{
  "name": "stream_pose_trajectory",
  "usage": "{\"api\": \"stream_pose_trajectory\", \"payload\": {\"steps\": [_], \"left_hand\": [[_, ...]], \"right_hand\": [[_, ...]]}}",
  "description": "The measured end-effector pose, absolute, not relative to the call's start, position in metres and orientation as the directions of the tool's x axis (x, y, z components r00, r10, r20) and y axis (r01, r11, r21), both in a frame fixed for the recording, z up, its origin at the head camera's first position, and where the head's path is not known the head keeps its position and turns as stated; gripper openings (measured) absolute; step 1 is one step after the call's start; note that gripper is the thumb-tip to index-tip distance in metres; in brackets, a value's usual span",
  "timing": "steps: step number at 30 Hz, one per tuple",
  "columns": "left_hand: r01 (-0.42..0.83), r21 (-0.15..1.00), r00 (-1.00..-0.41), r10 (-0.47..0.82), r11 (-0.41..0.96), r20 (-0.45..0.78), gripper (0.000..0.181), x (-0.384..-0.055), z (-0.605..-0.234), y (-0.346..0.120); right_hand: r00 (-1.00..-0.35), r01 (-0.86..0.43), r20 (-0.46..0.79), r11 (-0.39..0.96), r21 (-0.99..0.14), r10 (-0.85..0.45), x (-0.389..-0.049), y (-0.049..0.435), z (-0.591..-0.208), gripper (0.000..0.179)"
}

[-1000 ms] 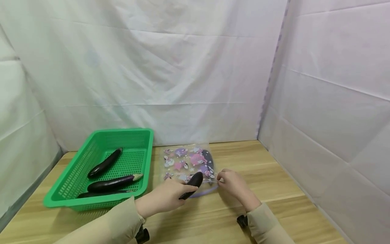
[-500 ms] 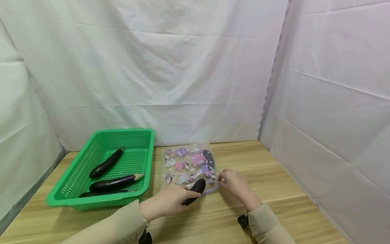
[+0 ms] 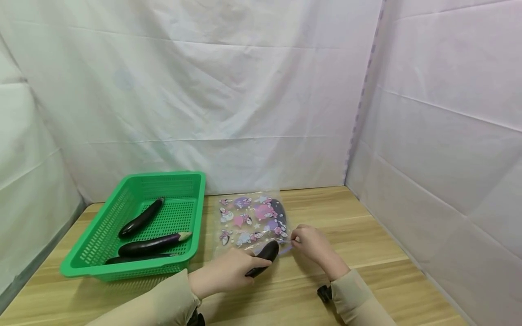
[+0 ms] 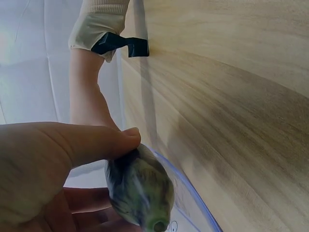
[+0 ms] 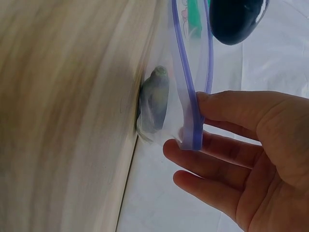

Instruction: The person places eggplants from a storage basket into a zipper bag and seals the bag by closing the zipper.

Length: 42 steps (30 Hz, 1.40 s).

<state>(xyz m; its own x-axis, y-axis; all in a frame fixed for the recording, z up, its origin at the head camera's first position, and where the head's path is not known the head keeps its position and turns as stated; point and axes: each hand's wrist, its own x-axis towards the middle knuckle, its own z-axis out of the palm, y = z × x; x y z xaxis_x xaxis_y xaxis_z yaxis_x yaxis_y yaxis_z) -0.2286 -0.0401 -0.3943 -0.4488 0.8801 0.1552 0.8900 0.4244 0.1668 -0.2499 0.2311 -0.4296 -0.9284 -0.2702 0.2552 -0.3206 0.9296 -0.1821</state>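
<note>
In the head view my left hand point(image 3: 226, 271) grips a dark eggplant point(image 3: 268, 254), its rounded end pointing toward the mouth of a clear printed zip bag point(image 3: 250, 222). The left wrist view shows that eggplant's green stem end point(image 4: 147, 193) between thumb and fingers. My right hand point(image 3: 311, 248) pinches the right corner of the bag's mouth. Seen from the right wrist, the purple zip strips point(image 5: 181, 58) stand apart above the pinch, and the held eggplant's tip point(image 5: 236, 21) is beside them. Another eggplant point(image 5: 155, 104) lies inside the bag, along its right side.
A green plastic basket point(image 3: 200, 213) stands to the left, holding three eggplants, one of them point(image 3: 142, 218) toward the back. The wooden table point(image 3: 346, 217) is bounded by white cloth walls point(image 3: 244, 99) at the back and sides.
My left hand has moved slightly right and toward me with the eggplant, whose tip is now lower and nearer the right hand. The right hand keeps its pinch on the bag.
</note>
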Motion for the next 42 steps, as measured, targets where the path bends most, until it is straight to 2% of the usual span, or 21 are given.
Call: {"api": "stream_pose_trajectory", "payload": {"steps": [6, 13, 26, 34, 42], "left_hand": [[0.886, 0.200, -0.450, 0.881, 0.419, 0.147, 0.053, -0.228, -0.396, -0.037], [0.857, 0.245, -0.488, 0.866, 0.453, 0.106, 0.053, -0.234, -0.399, -0.035], [0.833, 0.247, -0.527, 0.846, 0.495, 0.082, 0.051, -0.245, -0.406, -0.031], [0.822, 0.245, -0.548, 0.831, 0.515, 0.092, 0.050, -0.246, -0.412, -0.023], [0.816, 0.244, -0.561, 0.820, 0.524, 0.114, 0.050, -0.247, -0.413, -0.009]], "right_hand": [[-0.925, -0.321, 0.268, 0.932, -0.167, -0.270, -0.252, 0.231, -0.429, 0.007], [-0.923, -0.326, 0.269, 0.932, -0.161, -0.276, -0.253, 0.230, -0.426, 0.006], [-0.924, -0.323, 0.268, 0.930, -0.173, -0.271, -0.255, 0.231, -0.424, 0.006], [-0.942, -0.301, 0.215, 0.933, -0.197, -0.258, -0.253, 0.231, -0.429, 0.006], [-0.926, -0.329, 0.263, 0.923, -0.201, -0.272, -0.251, 0.231, -0.433, 0.007]]}}
